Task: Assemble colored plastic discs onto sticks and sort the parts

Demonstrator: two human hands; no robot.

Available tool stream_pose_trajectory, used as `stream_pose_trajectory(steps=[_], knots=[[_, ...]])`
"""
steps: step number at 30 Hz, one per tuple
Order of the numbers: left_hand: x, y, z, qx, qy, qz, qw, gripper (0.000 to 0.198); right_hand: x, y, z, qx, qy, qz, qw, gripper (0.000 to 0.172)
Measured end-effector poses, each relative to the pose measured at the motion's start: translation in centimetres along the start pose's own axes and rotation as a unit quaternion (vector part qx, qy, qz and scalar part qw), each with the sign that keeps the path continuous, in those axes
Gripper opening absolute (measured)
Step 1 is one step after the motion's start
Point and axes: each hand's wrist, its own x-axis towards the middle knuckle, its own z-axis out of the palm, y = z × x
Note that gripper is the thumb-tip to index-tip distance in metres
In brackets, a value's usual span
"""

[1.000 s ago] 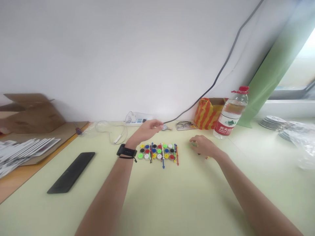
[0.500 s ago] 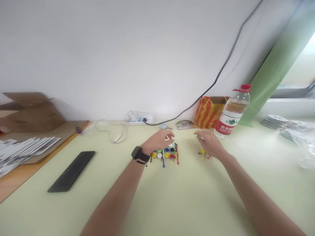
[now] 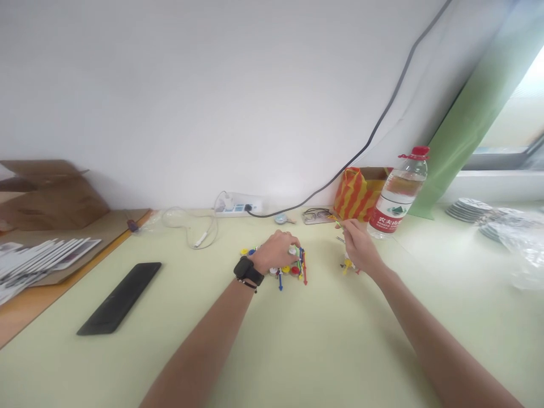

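My left hand (image 3: 278, 251), with a black watch (image 3: 248, 271) on its wrist, is over the group of small coloured discs and arrows. Its fingers curl at a white disc (image 3: 293, 250); whether they grip it is hidden. A blue arrow (image 3: 280, 280) and a red arrow (image 3: 305, 273) lie at the near side of the group. My right hand (image 3: 356, 241) pinches a small green piece (image 3: 339, 224) at its fingertips. Below that hand are small yellow pieces (image 3: 347, 264), partly covered by it.
A water bottle (image 3: 396, 195) and a striped bag (image 3: 356, 194) stand behind my right hand. Glasses (image 3: 318, 215), a power strip (image 3: 238, 204) and a white cable (image 3: 201, 240) lie near the wall. At left are a black phone (image 3: 119, 297) and a cardboard box (image 3: 55, 195).
My left hand has moved down and over the discs, covering more of them. My right hand has turned and lifted slightly, and the green piece now shows at its fingertips.
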Motion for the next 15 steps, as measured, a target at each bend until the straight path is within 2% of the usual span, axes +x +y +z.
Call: stream_pose_trajectory(steps=[3,6,10,13,15], knots=[[-0.1,0.2,-0.2,-0.012,0.0,-0.002,1.0,0.03,-0.4,-1.1,0.5,0.055,0.002,0.022,0.998,0.027],[0.0,0.2,-0.2,-0.012,0.003,0.002,1.0,0.028,-1.2,-2.7,1.0,0.135,-0.036,0.102,0.985,0.03],[0.2,0.4,0.0,-0.018,0.025,0.017,0.999,0.03,-2.1,-4.8,1.5,0.282,-0.111,0.227,0.926,0.033],[0.5,1.3,0.2,-0.082,0.059,0.034,0.994,0.032,-2.3,-5.6,2.0,0.397,-0.125,0.236,0.878,0.044],[0.7,2.0,0.6,-0.141,0.061,0.045,0.987,0.034,-2.3,-5.7,2.4,0.44,-0.114,0.23,0.86,0.044]])
